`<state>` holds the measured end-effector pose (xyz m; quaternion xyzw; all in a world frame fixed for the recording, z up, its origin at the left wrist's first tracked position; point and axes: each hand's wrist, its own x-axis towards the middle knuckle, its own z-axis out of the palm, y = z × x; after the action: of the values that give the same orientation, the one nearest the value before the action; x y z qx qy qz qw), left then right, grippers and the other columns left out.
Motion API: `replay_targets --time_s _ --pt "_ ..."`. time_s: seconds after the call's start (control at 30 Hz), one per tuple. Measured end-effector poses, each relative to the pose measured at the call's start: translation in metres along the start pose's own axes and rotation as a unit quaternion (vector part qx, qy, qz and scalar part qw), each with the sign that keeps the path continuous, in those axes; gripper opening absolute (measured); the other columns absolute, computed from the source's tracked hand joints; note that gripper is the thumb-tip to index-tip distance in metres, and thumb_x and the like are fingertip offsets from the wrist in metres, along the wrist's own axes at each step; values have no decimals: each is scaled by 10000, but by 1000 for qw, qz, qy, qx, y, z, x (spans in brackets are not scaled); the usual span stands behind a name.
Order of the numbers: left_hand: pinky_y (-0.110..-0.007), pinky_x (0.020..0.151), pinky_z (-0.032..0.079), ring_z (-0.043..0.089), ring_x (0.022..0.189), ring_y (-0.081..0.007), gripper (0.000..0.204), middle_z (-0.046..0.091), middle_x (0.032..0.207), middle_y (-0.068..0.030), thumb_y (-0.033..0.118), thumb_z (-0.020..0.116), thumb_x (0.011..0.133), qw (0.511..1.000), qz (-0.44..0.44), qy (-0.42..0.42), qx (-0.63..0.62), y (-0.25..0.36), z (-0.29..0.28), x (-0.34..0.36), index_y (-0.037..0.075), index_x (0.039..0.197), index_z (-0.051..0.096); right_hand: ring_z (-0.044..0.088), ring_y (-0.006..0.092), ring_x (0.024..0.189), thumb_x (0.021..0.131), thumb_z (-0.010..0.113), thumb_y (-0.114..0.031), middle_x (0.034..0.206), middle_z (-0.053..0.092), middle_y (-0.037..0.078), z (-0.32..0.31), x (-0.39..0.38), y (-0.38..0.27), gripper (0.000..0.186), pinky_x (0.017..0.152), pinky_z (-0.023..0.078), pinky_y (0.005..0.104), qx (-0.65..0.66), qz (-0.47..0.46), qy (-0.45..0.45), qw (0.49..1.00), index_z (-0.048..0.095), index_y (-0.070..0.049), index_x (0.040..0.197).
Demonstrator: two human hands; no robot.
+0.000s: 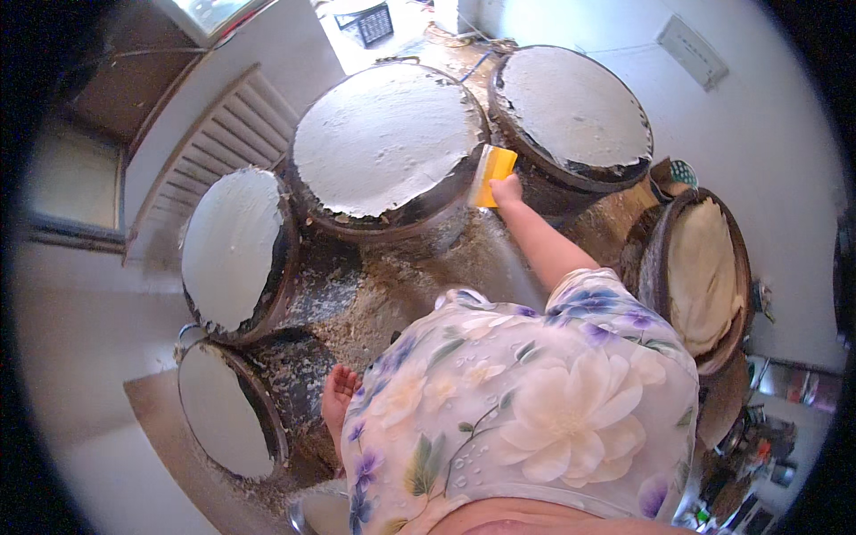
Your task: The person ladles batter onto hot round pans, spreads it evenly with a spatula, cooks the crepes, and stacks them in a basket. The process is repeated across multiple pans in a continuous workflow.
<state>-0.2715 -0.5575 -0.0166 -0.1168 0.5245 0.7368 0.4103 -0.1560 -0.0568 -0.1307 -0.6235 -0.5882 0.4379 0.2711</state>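
My right hand (505, 189) is closed on a flat yellow scraper (497, 164) with a pale edge, held just beside the large middle round griddle (381, 138), which is coated in white batter with a ragged rim. My left hand (339, 394) hangs low by my floral shirt, fingers loosely curled and apart, holding nothing. Round white-coated griddles also stand at back right (571, 111), left (230, 250) and lower left (223, 410). At right, another (704, 272) bears a creamier, wrinkled sheet.
A slatted wooden rack (209, 152) leans at the left wall. A green perforated container (682, 172) sits behind the right griddle. A dark crate (374, 22) stands in the bright opening at the back. Cluttered utensils (749, 455) fill the lower right. The surface between griddles (374, 299) is crusted with residue.
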Motion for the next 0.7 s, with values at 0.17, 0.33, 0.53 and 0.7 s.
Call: replay_targets --time_s 0.17,0.33,0.53,0.7 --pt "-306 760 442 524 865 -156 320 540 987 -46 252 447 850 997 -73 -14 -18 2 21 32 45 1091 478 583 275 820 670 534 -4 967 554 167 55 34 4 376 685 480 364 258 199 125 937 461 41 1036" --pt "-309 767 442 527 863 -153 310 536 999 -41 242 444 853 994 -84 -59 -23 17 61 70 53 1097 474 574 265 874 663 585 -90 996 553 164 65 90 -34 389 712 474 342 190 249 164 936 480 18 1021" --pt "-291 770 448 539 829 -170 278 568 921 -84 206 470 837 996 -85 35 -14 22 115 113 -7 1006 522 560 254 914 673 596 -194 965 579 144 48 175 -98 345 750 460 323 130 263 74 953 543 -18 965" --pt "-298 722 464 543 788 -162 268 566 905 -71 208 482 831 991 -111 72 25 39 155 144 6 1002 525 559 254 918 636 616 -190 987 572 159 79 255 -132 367 761 451 314 -72 181 54 979 565 -30 962"
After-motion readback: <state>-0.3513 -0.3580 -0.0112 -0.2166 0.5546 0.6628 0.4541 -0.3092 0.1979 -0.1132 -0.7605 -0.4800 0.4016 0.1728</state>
